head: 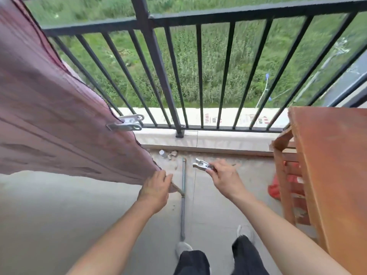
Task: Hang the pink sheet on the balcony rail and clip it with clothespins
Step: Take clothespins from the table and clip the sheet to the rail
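Observation:
The pink sheet (pixel 51 120) hangs over the black balcony rail (pixel 198 15) at the left and spreads down across the left of the view. A silver metal clothespin (pixel 127 123) is clamped on its right edge. My left hand (pixel 156 188) pinches the sheet's lower corner and holds it out from the railing. To the right of it, my right hand (pixel 222 178) grips a second silver clothespin (pixel 202 164), jaws pointing left toward the sheet, a short gap away from the fabric.
A wooden table (pixel 333 167) stands at the right with red things under it. A grey pipe (pixel 183 199) lies on the concrete floor between my hands. Small debris and a little bottle (pixel 162 153) lie by the low ledge. My feet are below.

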Demonstrator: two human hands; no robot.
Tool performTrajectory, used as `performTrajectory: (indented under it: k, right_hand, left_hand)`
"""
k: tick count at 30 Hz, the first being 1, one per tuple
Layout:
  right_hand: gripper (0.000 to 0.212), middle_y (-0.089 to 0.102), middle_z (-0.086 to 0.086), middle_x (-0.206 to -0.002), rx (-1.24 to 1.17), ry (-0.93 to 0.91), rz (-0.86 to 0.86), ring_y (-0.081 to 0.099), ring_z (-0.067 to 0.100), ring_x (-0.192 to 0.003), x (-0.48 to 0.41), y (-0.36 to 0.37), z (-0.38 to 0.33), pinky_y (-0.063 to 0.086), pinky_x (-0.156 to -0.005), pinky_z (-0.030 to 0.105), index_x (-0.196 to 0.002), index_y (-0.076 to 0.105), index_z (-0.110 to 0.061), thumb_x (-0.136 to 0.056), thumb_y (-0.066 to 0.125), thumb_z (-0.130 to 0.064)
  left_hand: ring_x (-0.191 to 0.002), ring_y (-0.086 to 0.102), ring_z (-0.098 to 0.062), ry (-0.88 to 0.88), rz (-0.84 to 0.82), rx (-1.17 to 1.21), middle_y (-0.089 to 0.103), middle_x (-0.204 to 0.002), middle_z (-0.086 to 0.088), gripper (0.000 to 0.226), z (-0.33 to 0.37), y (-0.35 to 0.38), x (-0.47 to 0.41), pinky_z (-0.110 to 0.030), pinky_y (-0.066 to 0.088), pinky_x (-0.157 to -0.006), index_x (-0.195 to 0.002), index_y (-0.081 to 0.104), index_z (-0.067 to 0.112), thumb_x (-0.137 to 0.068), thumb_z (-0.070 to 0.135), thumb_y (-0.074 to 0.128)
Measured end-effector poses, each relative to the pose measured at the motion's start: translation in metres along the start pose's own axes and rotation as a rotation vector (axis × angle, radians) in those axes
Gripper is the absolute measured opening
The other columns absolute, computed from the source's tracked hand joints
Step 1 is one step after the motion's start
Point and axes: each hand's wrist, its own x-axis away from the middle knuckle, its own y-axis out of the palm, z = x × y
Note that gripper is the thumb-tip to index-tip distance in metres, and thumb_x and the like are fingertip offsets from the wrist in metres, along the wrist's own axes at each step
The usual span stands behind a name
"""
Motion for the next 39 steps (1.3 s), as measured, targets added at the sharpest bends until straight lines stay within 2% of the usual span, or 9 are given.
performTrajectory:
  k: [3, 5, 8, 12, 15, 18, 27, 33, 39]
  right_hand:
    - [0.022, 0.065, 0.012, -0.100, 0.026, -0.011, -0.113, 0.060, 0.031, -0.100, -0.019, 0.017, 0.010, 0.045, -0.089, 0.038, -0.110, 0.070, -0.008, -0.097, 0.060, -0.024]
    - [0.025, 0.063, 0.013, -0.104, 0.041, -0.004, -0.183, 0.060, 0.031, -0.102, -0.028, 0.026, 0.020, 0.046, -0.090, 0.040, -0.113, 0.068, -0.009, -0.098, 0.058, -0.027]
    - [0.027, 0.059, 0.011, -0.107, 0.023, 0.011, -0.240, 0.059, 0.030, -0.103, -0.034, 0.037, 0.034, 0.046, -0.092, 0.039, -0.116, 0.067, -0.013, -0.097, 0.057, -0.029]
    - [0.033, 0.056, 0.007, -0.112, 0.001, 0.034, -0.280, 0.058, 0.026, -0.106, -0.034, 0.052, 0.051, 0.046, -0.093, 0.034, -0.126, 0.063, -0.016, -0.097, 0.057, -0.032]
    - [0.037, 0.055, 0.002, -0.116, -0.003, 0.047, -0.308, 0.056, 0.020, -0.111, -0.035, 0.060, 0.058, 0.045, -0.095, 0.034, -0.130, 0.059, -0.021, -0.098, 0.053, -0.039]
    - [0.039, 0.055, 0.001, -0.120, -0.064, 0.037, -0.275, 0.054, 0.018, -0.115, -0.036, 0.069, 0.057, 0.043, -0.099, 0.033, -0.130, 0.058, -0.020, -0.096, 0.055, -0.039]
    - [0.041, 0.065, 0.004, -0.109, -0.271, -0.044, -0.178, 0.061, 0.017, -0.101, -0.033, 0.088, 0.041, 0.046, -0.095, 0.029, -0.125, 0.064, -0.013, -0.091, 0.068, -0.035]
    - [0.025, 0.068, 0.014, -0.093, -0.217, -0.206, -0.137, 0.064, 0.030, -0.090, -0.034, 0.095, 0.030, 0.047, -0.080, 0.035, -0.108, 0.072, -0.005, -0.097, 0.060, -0.025]
    - [0.030, 0.067, 0.016, -0.095, -0.152, -0.216, -0.184, 0.064, 0.034, -0.090, -0.046, 0.100, 0.020, 0.050, -0.081, 0.042, -0.108, 0.072, -0.008, -0.101, 0.053, -0.030]
  left_hand:
    - [-0.115, 0.057, -0.030, 0.250, 0.134, -0.180, 0.059, -0.127, -0.011, 0.047, 0.004, -0.004, -0.020, -0.035, 0.051, -0.087, -0.110, 0.064, 0.015, -0.064, 0.022, 0.073]
    - [-0.134, 0.042, -0.034, 0.294, 0.091, -0.272, 0.046, -0.142, -0.017, 0.050, 0.011, -0.008, -0.036, -0.045, 0.038, -0.106, -0.124, 0.056, 0.012, -0.077, 0.027, 0.064]
    - [-0.143, 0.020, -0.036, 0.131, -0.142, -0.489, 0.028, -0.151, -0.018, 0.062, 0.018, -0.019, -0.067, -0.059, 0.010, -0.115, -0.143, 0.032, 0.013, -0.090, 0.040, 0.050]
    - [-0.130, 0.043, -0.030, -0.210, -0.420, -0.696, 0.053, -0.135, -0.004, 0.043, 0.014, -0.033, -0.093, -0.059, 0.020, -0.111, -0.134, 0.050, 0.021, -0.091, 0.027, 0.050]
    - [-0.116, 0.057, -0.020, -0.226, -0.431, -0.585, 0.063, -0.121, 0.007, 0.033, 0.001, -0.037, -0.101, -0.034, 0.038, -0.085, -0.119, 0.063, 0.025, -0.088, 0.016, 0.054]
    - [-0.108, 0.062, -0.020, -0.187, -0.359, -0.544, 0.065, -0.114, 0.005, 0.031, -0.003, -0.039, -0.100, -0.029, 0.036, -0.071, -0.111, 0.065, 0.022, -0.083, 0.010, 0.057]
    - [-0.076, 0.056, -0.021, -0.173, -0.293, -0.190, 0.058, -0.084, 0.006, 0.032, -0.004, -0.050, -0.102, -0.024, 0.036, -0.059, -0.095, 0.070, 0.035, -0.067, 0.038, 0.053]
    - [-0.078, 0.062, -0.019, -0.222, -0.292, -0.017, 0.064, -0.079, 0.007, 0.044, -0.002, -0.056, -0.103, -0.022, 0.044, -0.060, -0.077, 0.071, 0.028, -0.053, 0.063, 0.059]
    - [-0.076, 0.061, -0.012, -0.256, -0.264, 0.060, 0.061, -0.075, 0.015, 0.035, -0.003, -0.062, -0.101, -0.021, 0.049, -0.065, -0.067, 0.066, 0.028, -0.047, 0.056, 0.073]
